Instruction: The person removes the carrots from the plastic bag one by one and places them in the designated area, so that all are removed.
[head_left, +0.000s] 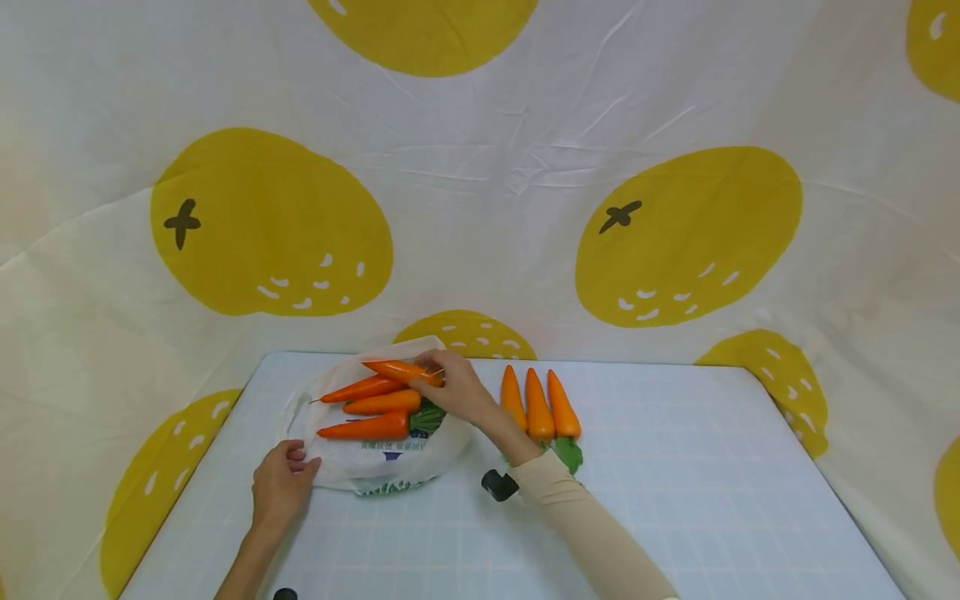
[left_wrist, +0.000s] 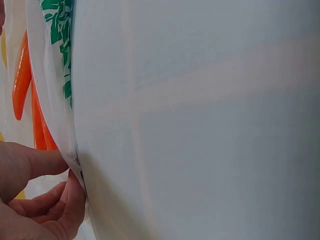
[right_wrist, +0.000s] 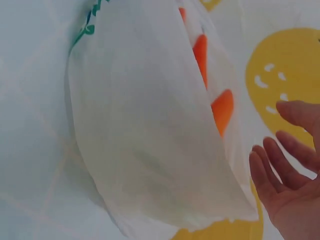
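A white plastic bag (head_left: 348, 477) with green print lies on the table, several orange carrots (head_left: 367, 428) in its opening. At the bag's near left edge my left hand (head_left: 281, 487) pinches the plastic between thumb and finger, as the left wrist view shows with the bag's rim (left_wrist: 55, 120). My right hand (head_left: 450, 385) is over the thick end of the uppermost carrot (head_left: 390, 369), overlapping it in the head view. In the right wrist view the right hand's fingers (right_wrist: 287, 162) are spread apart with nothing between them, beside the bag's mouth. Carrot tips (right_wrist: 223, 111) show past the plastic there.
Three more carrots (head_left: 538, 408) with green tops lie side by side right of the bag, partly behind my right forearm. The pale checked table (head_left: 712, 492) extends to the right. A white cloth (head_left: 480, 208) with large yellow fruit prints hangs behind the table.
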